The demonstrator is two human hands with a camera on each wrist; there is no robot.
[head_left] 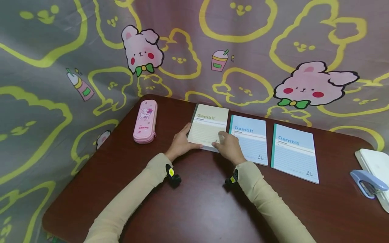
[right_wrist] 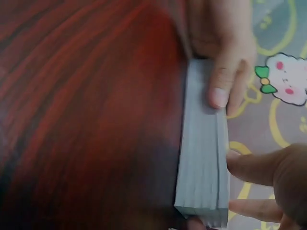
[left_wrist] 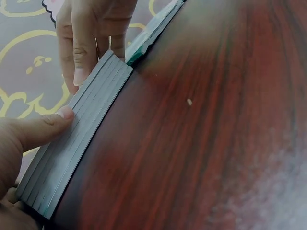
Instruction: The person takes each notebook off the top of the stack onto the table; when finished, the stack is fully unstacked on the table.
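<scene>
A: In the head view we had the stack of notebooks (head_left: 208, 130) near the back of the brown table (head_left: 197, 206), between the pink pencil case (head_left: 145, 122) and the nearer blue notebook (head_left: 250, 140)!

B: And we liked that top cover: pale cream, "Gambit" in muted gold, a white band beneath, ruled lines lower down, a dark spine strip along the left.

A: We saw the left hand (head_left: 181, 144) grasping the lower left corner, thumb along the near edge, and the right hand (head_left: 230, 146) gripping the lower right corner, fingers bent.

B: Over to the left wrist view, where we got the thickness! Several grey-white page blocks lay one on another, thin dark lines between, edges nearly flush.

A: We had the left thumb pressed against those page edges, and a right fingertip at the cover's edge.

B: In the right wrist view, slightly blurred, we caught the layers again, a darker line setting off the top notebook. The left thumb lay across the pages; right-hand fingers touched the cover.
</scene>
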